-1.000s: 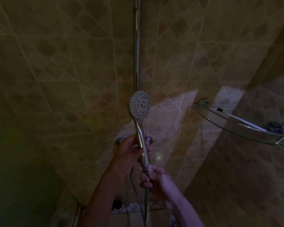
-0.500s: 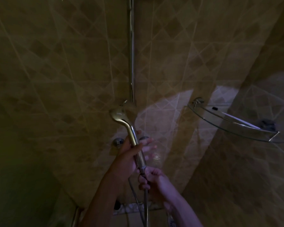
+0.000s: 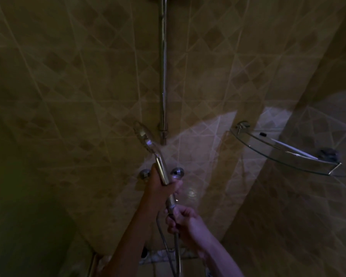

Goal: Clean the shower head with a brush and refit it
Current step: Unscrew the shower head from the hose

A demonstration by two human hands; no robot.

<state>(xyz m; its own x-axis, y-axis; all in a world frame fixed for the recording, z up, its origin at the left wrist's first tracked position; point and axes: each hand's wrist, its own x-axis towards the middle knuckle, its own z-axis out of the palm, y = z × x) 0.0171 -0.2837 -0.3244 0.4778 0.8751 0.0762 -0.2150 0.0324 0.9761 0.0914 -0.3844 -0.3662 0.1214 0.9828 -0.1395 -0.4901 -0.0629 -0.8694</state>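
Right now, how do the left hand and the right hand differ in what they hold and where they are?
The left hand grips the chrome handle of the shower head; the right hand grips the thin metal hose just below the handle's end. The left hand sits higher, nearer the tiled wall; the right hand sits lower. Both curl their fingers round one connected fitting.

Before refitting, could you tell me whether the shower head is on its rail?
Off: the left hand holds the shower head beside the rail.
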